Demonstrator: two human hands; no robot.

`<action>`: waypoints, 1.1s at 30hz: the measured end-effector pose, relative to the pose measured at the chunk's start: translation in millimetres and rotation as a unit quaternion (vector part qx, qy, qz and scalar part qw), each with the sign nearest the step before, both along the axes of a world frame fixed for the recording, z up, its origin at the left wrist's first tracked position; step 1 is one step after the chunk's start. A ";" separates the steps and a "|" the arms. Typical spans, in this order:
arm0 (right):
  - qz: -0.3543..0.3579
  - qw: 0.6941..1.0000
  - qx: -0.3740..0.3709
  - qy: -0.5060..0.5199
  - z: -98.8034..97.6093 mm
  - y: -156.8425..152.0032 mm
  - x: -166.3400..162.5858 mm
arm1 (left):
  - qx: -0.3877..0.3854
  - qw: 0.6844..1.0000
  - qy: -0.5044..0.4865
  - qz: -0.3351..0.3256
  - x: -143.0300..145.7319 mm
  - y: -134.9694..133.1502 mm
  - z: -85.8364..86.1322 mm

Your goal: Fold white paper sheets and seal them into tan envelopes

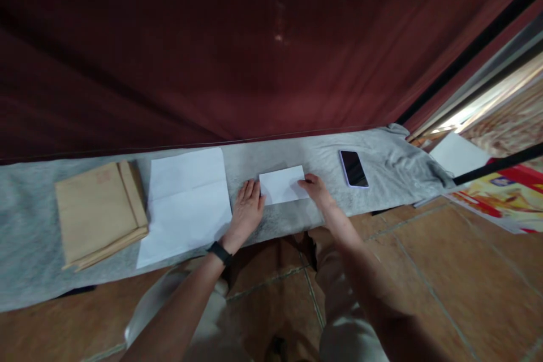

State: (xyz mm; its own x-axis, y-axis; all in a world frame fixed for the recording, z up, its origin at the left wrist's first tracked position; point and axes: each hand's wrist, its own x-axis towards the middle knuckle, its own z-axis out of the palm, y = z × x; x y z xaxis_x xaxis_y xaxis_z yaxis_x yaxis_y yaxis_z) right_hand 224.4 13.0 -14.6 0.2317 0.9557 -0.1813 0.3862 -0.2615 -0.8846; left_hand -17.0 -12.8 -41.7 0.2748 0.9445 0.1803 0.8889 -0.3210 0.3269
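Observation:
A small folded white paper (282,185) lies on the grey cloth-covered bench (288,153). My left hand (246,208) rests flat on the cloth, fingers stretched out, touching the paper's left edge. My right hand (314,189) has its fingers curled and pressed on the paper's right edge. A black band sits on my left wrist. To the left of my hands lies a larger creased white sheet (185,203).
A stack of brown envelopes (99,212) lies at the left of the bench. A dark phone (353,168) lies to the right. A dark red curtain (237,51) hangs behind. Another white sheet (458,154) and a colourful poster (504,198) lie far right on the tiled floor.

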 end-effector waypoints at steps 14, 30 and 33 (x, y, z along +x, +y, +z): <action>-0.081 0.997 -0.002 0.005 4.2 -18.4 55.6 | 0.038 0.992 -0.116 0.015 -37.0 -4.2 21.1; -0.048 0.981 0.024 -0.187 -13.3 -10.8 56.8 | 0.092 0.957 -0.109 0.253 -162.2 -9.6 62.4; -0.038 0.977 0.022 -0.210 -14.5 -9.6 56.4 | 0.129 0.927 -0.103 0.337 -212.5 -22.6 63.8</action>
State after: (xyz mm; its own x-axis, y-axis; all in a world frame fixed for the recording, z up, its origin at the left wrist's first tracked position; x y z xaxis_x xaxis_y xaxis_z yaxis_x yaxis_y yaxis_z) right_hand 280.8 3.4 -29.1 0.3473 0.9376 -0.0151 0.6978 -0.2691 -0.6638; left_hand -229.5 -35.4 22.2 -0.4271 0.8069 0.4080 0.8434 0.1928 0.5015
